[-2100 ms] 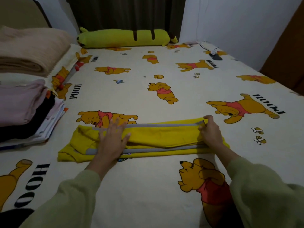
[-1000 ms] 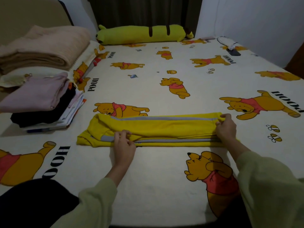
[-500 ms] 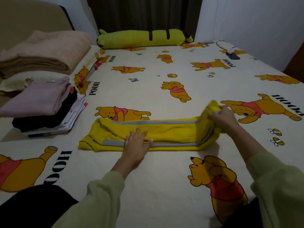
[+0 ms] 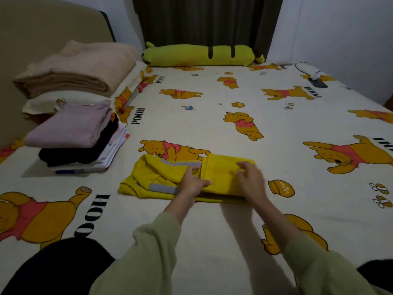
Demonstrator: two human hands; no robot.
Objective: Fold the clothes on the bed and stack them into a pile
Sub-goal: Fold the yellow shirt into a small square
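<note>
Head view only. Yellow garment (image 4: 161, 177) with grey stripes lies flat near the middle of the bed (image 4: 212, 241), on a cream sheet printed with cartoon bears. Its right part is doubled over onto the left part, the folded edge running across the cloth just right of the left hand.

Left hand (image 4: 192, 180): palm down on the garment at the fold line, fingers fairly straight and pressing the cloth; it grips nothing that can be seen. Right hand (image 4: 251, 179): on top of the doubled-over flap, fingertips bent down into the fabric; cannot tell whether they pinch it or only press. Both arms wear pale green sleeves.

Pile of folded clothes (image 4: 76, 139) stands at the left of the bed, well apart from the garment: lilac piece on top, black below, white beneath. Behind it, a folded beige blanket (image 4: 76, 69). Long green plush bolster (image 4: 200, 55) lies along the far edge, before a dark curtain.
</note>
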